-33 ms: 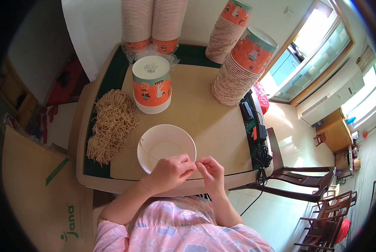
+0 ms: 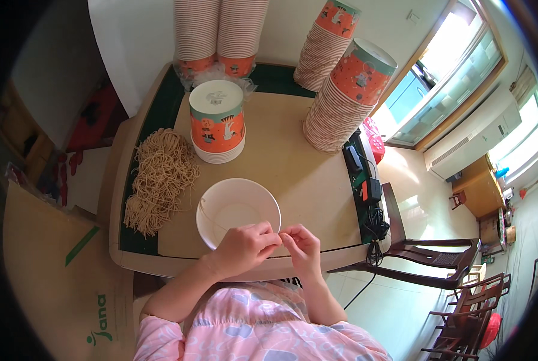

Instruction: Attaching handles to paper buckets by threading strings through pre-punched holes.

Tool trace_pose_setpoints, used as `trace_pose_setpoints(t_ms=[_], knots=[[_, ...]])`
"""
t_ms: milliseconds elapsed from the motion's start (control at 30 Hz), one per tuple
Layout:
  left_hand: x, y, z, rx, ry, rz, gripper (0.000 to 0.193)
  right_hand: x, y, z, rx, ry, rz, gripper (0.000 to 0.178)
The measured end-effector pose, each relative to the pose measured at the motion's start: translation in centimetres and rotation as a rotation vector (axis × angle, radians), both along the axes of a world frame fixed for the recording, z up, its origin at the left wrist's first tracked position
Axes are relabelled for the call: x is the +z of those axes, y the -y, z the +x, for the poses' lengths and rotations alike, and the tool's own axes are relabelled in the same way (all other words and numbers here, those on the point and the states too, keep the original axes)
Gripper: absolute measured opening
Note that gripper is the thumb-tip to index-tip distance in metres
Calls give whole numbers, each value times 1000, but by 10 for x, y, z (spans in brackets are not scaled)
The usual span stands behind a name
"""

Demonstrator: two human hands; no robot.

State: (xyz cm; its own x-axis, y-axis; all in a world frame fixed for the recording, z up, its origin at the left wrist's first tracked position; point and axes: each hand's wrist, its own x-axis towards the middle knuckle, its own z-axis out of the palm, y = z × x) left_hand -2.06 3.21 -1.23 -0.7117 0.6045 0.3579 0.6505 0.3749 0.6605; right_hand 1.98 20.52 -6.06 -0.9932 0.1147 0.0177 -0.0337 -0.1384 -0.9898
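A white paper bucket (image 2: pixel 238 207) stands at the table's near edge, its open mouth facing up. A thin beige string (image 2: pixel 204 210) passes through its left rim and runs across the inside toward my left hand (image 2: pixel 245 245). That hand is closed in front of the near rim, its fingers pinching the string. My right hand (image 2: pixel 300 243) meets it fingertip to fingertip, also pinched; the string's end there is too small to make out. Left of the bucket lies a heap of loose beige strings (image 2: pixel 164 177). Behind it a short stack of orange printed paper buckets (image 2: pixel 217 129) sits upside down.
Tall bucket stacks (image 2: pixel 335 117) rise at the table's back right, others (image 2: pixel 239 33) at the back left by clear plastic wrap. Black cables and a power adapter (image 2: pixel 372 190) line the right edge. A cardboard box (image 2: pixel 64 277) stands left, a wooden chair (image 2: pixel 425 256) right.
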Motion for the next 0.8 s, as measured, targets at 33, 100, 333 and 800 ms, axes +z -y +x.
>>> trace_pose_setpoints(t_ms=[33, 100, 333, 800], knots=[[1, 0, 0, -2, 0, 0, 8, 2, 1, 1, 20, 20, -72, 6], [3, -1, 0, -13, -23, -21, 7, 3, -1, 1, 40, 39, -144, 6], [2, 0, 2, 46, 61, 9, 5, -4, -8, 6, 197, 142, -360, 12], [4, -6, 5, 181, 79, 15, 6, -5, 5, 7, -13, -12, -83, 8]])
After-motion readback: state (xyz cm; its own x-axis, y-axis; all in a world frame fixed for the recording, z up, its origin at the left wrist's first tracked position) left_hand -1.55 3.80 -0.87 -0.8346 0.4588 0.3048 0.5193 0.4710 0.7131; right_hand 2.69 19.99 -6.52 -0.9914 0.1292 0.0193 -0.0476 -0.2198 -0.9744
